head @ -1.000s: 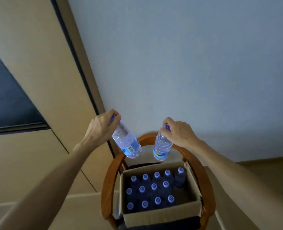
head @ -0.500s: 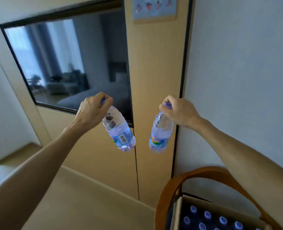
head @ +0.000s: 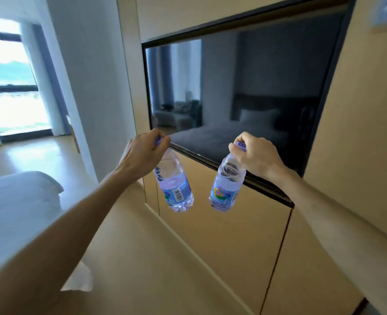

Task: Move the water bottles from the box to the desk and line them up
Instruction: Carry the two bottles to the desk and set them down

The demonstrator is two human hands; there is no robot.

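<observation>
Left hand (head: 142,158) pinches one water bottle (head: 175,187) by its cap; right hand (head: 256,155) grips a second water bottle (head: 225,189) likewise. Both dangle below the hands, near each other, likely a carrying grip. No desk or box visible.

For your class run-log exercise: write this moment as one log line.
phase: carrying | left hand: left bottle held by cap | right hand: right bottle held by cap | both hang in air before wall screen | desk: not in view

Two bottles side by side — left bottle (head: 173,185), right bottle (head: 227,185) — before screen (head: 244,92), bed (head: 13,214) left
</observation>
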